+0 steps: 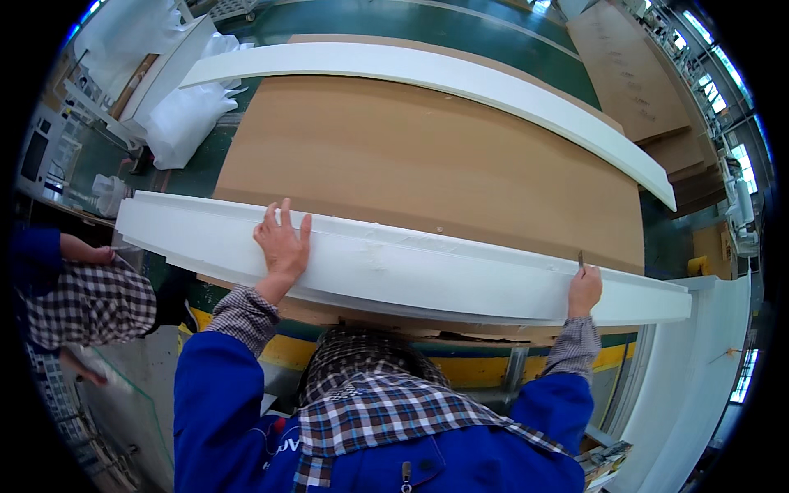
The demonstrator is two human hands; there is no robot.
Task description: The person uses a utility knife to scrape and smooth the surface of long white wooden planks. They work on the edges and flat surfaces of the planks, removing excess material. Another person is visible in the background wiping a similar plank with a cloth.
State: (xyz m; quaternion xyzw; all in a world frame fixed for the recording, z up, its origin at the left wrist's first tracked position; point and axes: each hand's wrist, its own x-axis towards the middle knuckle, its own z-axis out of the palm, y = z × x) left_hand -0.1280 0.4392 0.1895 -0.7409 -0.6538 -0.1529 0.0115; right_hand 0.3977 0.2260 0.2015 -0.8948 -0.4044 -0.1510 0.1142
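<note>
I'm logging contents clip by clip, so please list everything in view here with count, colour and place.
Cardboard base: at least 1 sheet, brown, centre
Near panel: 1, white, along the base's near side
Far panel: 1, white, along the base's far side
Slim tool: 1, dark, in the right hand
Plastic bags: at least 2, white, upper left
Cardboard stack: 1, brown, upper right
Floor: 1, green, beyond the base
Co-worker: 1, blue sleeve and checked apron, left edge
Background items: too small to count
Left hand: 1, bare, spread on the near panel
Right hand: 1, bare, at the near panel's right part
</note>
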